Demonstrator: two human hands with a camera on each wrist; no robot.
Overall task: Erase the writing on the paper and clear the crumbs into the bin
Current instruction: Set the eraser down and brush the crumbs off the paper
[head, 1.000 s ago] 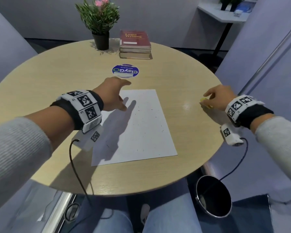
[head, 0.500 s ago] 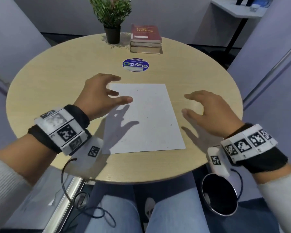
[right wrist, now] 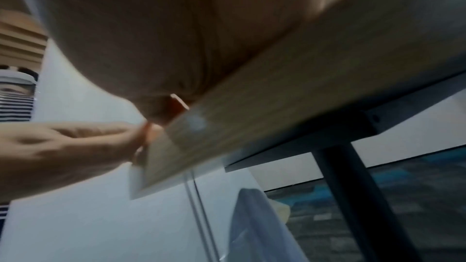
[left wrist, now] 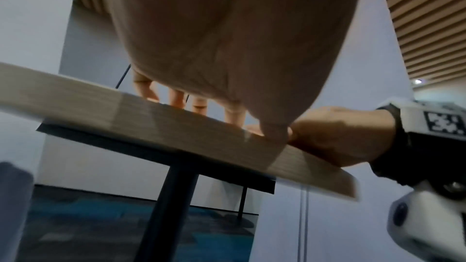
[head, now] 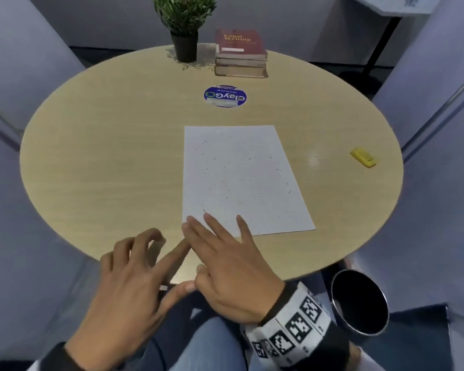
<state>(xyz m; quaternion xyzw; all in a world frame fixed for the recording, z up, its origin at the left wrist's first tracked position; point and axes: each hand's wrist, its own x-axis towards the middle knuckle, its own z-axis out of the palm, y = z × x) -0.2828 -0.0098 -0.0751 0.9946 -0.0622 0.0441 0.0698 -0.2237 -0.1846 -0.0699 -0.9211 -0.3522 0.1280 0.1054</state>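
The white paper (head: 241,180) lies flat mid-table, speckled with small dark eraser crumbs (head: 225,183). A yellow eraser (head: 362,157) lies alone near the table's right edge. On the floor at the front right stands the round dark bin (head: 359,303). My right hand (head: 212,245) lies with straight fingers on the paper's near-left corner. My left hand (head: 172,263) is just beside it at the near table edge, index finger stretched toward that corner and the other fingers loosely curled, holding nothing. Both wrist views show only palms and the table edge (left wrist: 176,127).
A potted plant (head: 184,28) and a stack of books (head: 241,53) stand at the table's far side, with a round blue sticker (head: 225,96) in front of them. My knees are under the near table edge. Grey partitions stand on both sides.
Both hands drew back toward the near table edge and met at the paper's near-left corner. The right hand has come away from the eraser, which stays on the table at the right.
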